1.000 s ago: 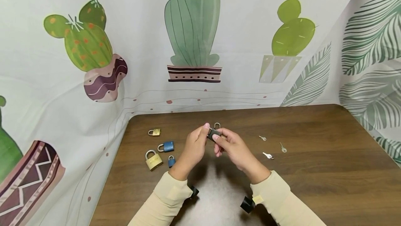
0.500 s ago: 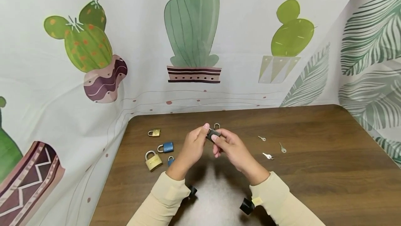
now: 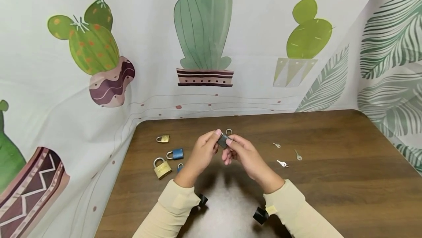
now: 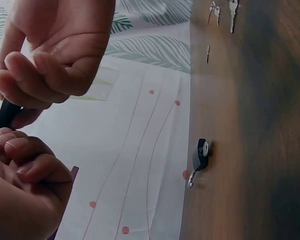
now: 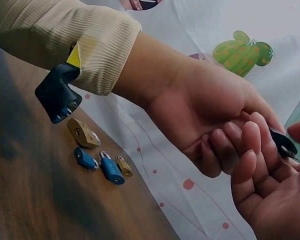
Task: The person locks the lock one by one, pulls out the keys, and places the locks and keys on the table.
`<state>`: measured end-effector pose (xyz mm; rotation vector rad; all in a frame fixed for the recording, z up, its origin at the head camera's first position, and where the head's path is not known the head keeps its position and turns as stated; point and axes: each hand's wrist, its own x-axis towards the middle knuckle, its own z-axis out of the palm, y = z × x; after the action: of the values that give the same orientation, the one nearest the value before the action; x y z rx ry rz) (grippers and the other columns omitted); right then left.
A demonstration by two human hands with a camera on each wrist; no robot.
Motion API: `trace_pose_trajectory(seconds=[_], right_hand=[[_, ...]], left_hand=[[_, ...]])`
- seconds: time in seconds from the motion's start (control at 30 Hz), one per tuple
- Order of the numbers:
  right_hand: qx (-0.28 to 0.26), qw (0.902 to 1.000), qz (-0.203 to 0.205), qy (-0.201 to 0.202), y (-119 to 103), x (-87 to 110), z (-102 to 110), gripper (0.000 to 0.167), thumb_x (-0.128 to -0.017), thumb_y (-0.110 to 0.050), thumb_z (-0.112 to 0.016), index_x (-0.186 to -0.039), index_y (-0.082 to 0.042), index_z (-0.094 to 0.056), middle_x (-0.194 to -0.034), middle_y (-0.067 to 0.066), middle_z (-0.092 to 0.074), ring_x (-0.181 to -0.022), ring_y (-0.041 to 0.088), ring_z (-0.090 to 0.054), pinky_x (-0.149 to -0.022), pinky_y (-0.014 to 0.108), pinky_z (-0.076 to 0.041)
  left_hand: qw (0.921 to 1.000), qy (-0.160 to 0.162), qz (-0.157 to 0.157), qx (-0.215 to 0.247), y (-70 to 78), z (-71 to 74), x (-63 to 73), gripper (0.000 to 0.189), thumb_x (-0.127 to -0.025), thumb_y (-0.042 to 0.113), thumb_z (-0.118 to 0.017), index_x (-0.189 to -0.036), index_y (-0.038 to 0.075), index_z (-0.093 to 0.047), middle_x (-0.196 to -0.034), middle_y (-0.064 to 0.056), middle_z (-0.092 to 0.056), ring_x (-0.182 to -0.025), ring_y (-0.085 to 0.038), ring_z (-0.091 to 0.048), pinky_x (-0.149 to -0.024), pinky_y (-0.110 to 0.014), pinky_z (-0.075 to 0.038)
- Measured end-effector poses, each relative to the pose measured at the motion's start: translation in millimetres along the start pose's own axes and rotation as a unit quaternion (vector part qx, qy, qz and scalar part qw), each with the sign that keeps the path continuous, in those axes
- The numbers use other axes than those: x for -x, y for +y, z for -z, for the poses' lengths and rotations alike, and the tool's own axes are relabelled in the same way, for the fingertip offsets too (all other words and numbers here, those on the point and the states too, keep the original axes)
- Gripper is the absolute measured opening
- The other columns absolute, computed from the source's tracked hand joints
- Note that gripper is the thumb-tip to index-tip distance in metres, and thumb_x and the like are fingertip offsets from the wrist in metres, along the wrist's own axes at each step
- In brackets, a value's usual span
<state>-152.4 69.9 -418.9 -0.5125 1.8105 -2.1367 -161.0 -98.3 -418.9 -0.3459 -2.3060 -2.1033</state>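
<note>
Both hands meet above the table [image 3: 329,179], working on one small dark padlock [image 3: 222,141]. My left hand [image 3: 203,152] pinches it at its shackle end, thumb uppermost. From the other side, my right hand [image 3: 245,153] pinches the body, its thumb lying on the face. In the left wrist view, only a dark strip of this padlock [image 4: 7,114] shows between the two hands. The right wrist view catches one end of the padlock [image 5: 282,142] among the fingertips. Just behind the hands on the table is a second dark padlock [image 4: 202,154], its shackle pointing away.
At the left lie a small brass padlock [image 3: 163,139], a blue padlock [image 3: 177,153], a large brass padlock [image 3: 162,169] and a small blue padlock [image 3: 180,167], partly behind the left forearm. Several keys [image 3: 298,155] are spread at the right. A cactus-print cloth [image 3: 257,66] hangs behind.
The dark padlock has turned a little between the fingers, showing more of its face. My right thumb has shifted toward its upper right edge. Both arms stay nearly in place.
</note>
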Motion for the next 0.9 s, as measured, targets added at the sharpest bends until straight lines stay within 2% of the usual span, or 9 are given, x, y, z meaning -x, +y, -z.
trace_pose_trajectory(seconds=[0.13,0.27,0.47,0.67,0.9], right_hand=[[0.006,0.9999,0.006,-0.010,0.1,0.5,0.5,0.025,-0.108,-0.024,-0.040,-0.102,-0.004,-0.053,-0.073,-0.002,-0.066,-0.063,0.012,-0.062,-0.065,0.029,-0.054],[0.010,0.9998,0.006,-0.015,0.7,0.6,0.2,0.029,-0.109,-0.027,-0.039,-0.096,-0.005,-0.053,-0.073,-0.002,-0.066,-0.063,0.012,-0.061,-0.064,0.028,-0.054],[0.015,0.9996,0.015,-0.019,2.7,0.0,-0.5,0.032,-0.109,-0.023,-0.040,-0.094,0.002,-0.053,-0.071,-0.002,-0.066,-0.062,0.011,-0.061,-0.062,0.025,-0.053],[0.015,0.9990,0.032,-0.027,4.8,-1.4,-0.4,0.035,-0.108,-0.019,-0.039,-0.094,0.011,-0.051,-0.070,-0.002,-0.065,-0.061,0.010,-0.060,-0.061,0.026,-0.052],[0.013,0.9991,0.033,-0.024,5.5,-1.1,0.4,0.036,-0.108,-0.019,-0.040,-0.092,0.011,-0.052,-0.069,-0.001,-0.064,-0.062,0.011,-0.059,-0.061,0.025,-0.052]], left_hand=[[0.9994,-0.002,0.006,0.035,2.8,0.6,-0.7,0.050,-0.109,0.032,-0.043,-0.081,-0.008,-0.048,-0.059,0.000,-0.037,-0.051,-0.010,-0.035,-0.051,-0.022,-0.030],[0.9988,0.007,0.008,0.049,4.3,1.6,-0.9,0.047,-0.110,0.029,-0.041,-0.081,-0.008,-0.047,-0.061,0.000,-0.038,-0.051,-0.010,-0.035,-0.051,-0.022,-0.031],[0.9978,0.018,0.003,0.063,2.3,3.7,-2.1,0.044,-0.109,0.027,-0.042,-0.077,-0.004,-0.046,-0.063,0.001,-0.038,-0.052,-0.008,-0.034,-0.050,-0.021,-0.030],[0.9974,0.024,-0.003,0.068,3.7,4.1,-2.5,0.040,-0.109,0.025,-0.042,-0.073,0.008,-0.048,-0.063,0.002,-0.039,-0.052,-0.008,-0.035,-0.050,-0.020,-0.031],[0.9971,0.022,-0.001,0.073,3.2,4.3,-2.7,0.039,-0.108,0.026,-0.043,-0.073,0.009,-0.050,-0.063,0.001,-0.039,-0.051,-0.007,-0.034,-0.049,-0.021,-0.030]])
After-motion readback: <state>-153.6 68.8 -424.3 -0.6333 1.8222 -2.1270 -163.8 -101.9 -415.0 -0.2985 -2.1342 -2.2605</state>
